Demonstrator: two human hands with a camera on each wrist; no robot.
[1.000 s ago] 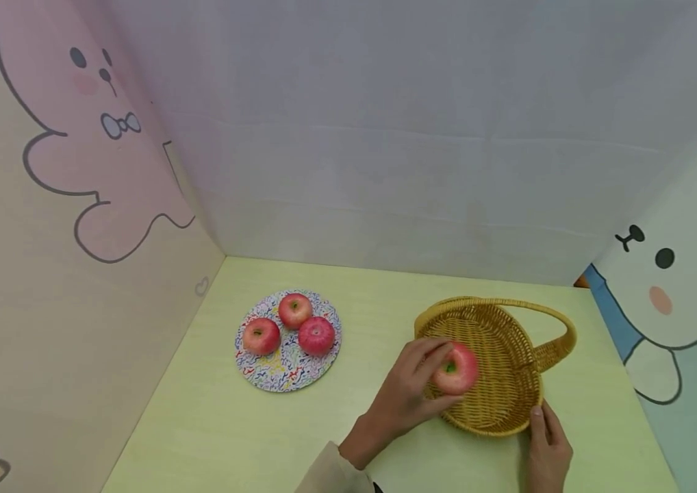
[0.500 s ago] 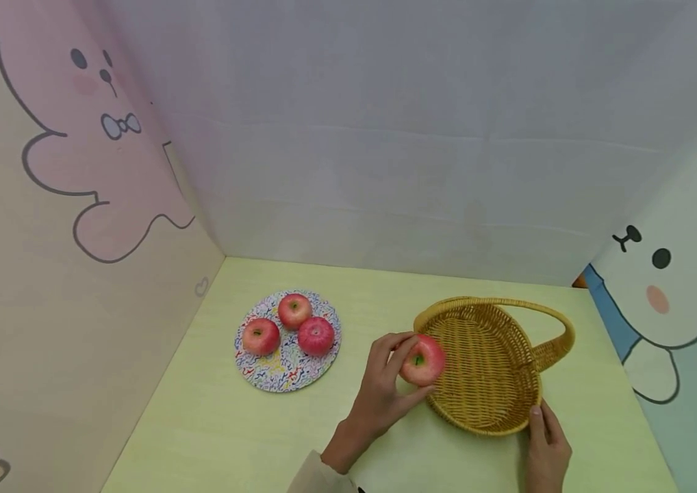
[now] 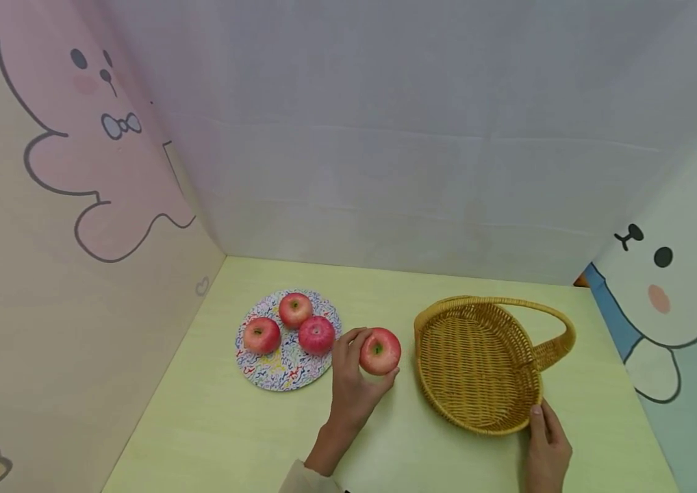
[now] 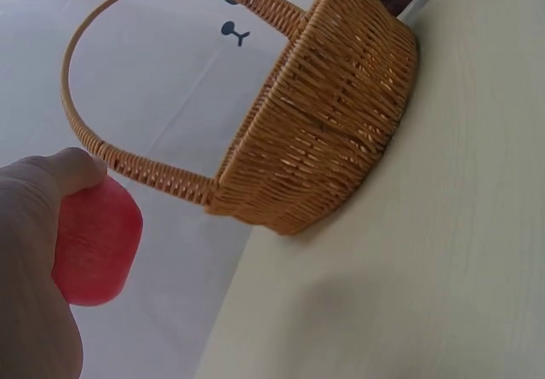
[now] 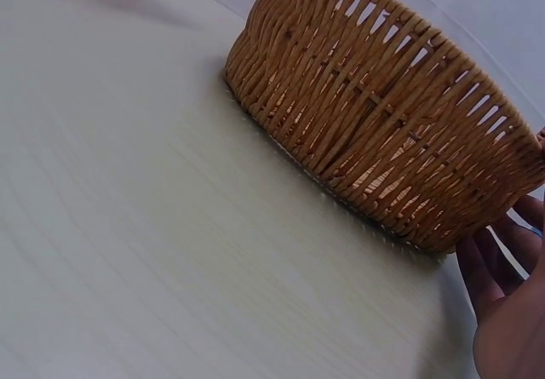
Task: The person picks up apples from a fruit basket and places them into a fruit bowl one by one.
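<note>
My left hand (image 3: 350, 394) holds a red apple (image 3: 380, 351) between thumb and fingers, above the table between the plate and the basket. In the left wrist view the apple (image 4: 98, 243) shows beneath the thumb, partly covered by the hand. A wicker basket (image 3: 478, 363) with a tall handle stands at the right, nothing inside it. My right hand (image 3: 548, 448) grips the basket's near right rim, thumb on top. In the right wrist view, that hand's fingers (image 5: 490, 268) lie against the outside of the basket wall (image 5: 375, 115).
A round patterned plate (image 3: 287, 376) on the left bears three apples, one of them (image 3: 316, 335) close to the left hand. The pale table (image 3: 213, 438) is bounded by a back wall (image 3: 385, 205) and printed side walls.
My left hand has carried the apple out from over the basket, leftward towards the plate. The right hand and basket stay in place.
</note>
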